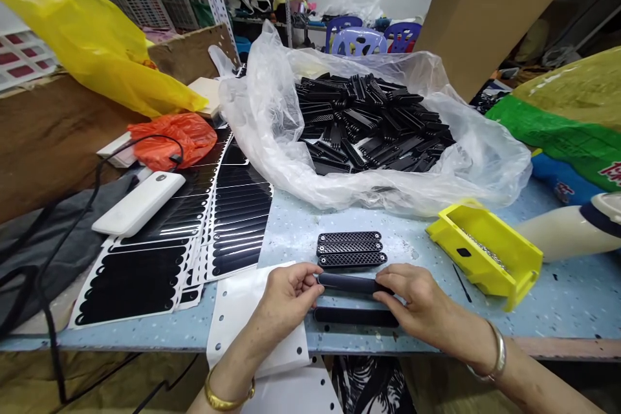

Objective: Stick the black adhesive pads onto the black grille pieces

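Between my two hands lies a smooth black strip with rounded ends (pixel 347 283). My left hand (pixel 291 291) pinches its left end, and my right hand (pixel 414 297) pinches its right end. Whether the strip sits on another part underneath, I cannot tell. Just below it, a second smooth black piece (pixel 354 317) lies near the table edge, its right end partly behind my right fingers. Above the strip, three black lattice-patterned plastic pieces (pixel 350 248) lie side by side. Under my left wrist is a white punched backing sheet (pixel 233 310).
Sheets of black stickers (pixel 130 284) cover the left side, with a white power bank (pixel 140 204) and cable on them. A clear plastic bag (pixel 272 155) full of black plastic pieces (pixel 369 119) stands behind. A yellow bin (pixel 446 233) with small metal parts and a white bottle (pixel 557 233) are right.
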### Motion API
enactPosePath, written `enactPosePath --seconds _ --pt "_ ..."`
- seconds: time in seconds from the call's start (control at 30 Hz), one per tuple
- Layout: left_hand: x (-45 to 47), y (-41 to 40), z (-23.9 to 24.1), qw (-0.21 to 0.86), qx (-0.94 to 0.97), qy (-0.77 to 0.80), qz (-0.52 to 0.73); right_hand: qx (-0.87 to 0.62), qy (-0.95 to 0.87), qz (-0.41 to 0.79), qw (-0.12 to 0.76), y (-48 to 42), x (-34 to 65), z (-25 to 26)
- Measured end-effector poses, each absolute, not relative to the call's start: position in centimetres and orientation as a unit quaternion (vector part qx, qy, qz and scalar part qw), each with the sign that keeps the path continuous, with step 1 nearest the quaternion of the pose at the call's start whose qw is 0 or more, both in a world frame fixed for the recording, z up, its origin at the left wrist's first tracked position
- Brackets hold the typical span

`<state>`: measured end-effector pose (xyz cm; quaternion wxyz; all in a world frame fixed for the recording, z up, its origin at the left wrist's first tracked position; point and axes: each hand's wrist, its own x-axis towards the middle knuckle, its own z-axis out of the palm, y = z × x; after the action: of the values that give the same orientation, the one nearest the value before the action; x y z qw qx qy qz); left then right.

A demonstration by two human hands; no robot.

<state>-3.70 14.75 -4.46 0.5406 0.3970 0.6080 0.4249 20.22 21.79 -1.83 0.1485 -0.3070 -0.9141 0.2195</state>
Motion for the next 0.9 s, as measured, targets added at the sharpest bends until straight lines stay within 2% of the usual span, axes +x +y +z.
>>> enactPosePath --seconds 0.9 --pt "-3.8 14.8 -4.4 0.516 0.419 0.619 0.418 -0.304 -0.922 0.189 0.148 21.6 19.9 -0.9"
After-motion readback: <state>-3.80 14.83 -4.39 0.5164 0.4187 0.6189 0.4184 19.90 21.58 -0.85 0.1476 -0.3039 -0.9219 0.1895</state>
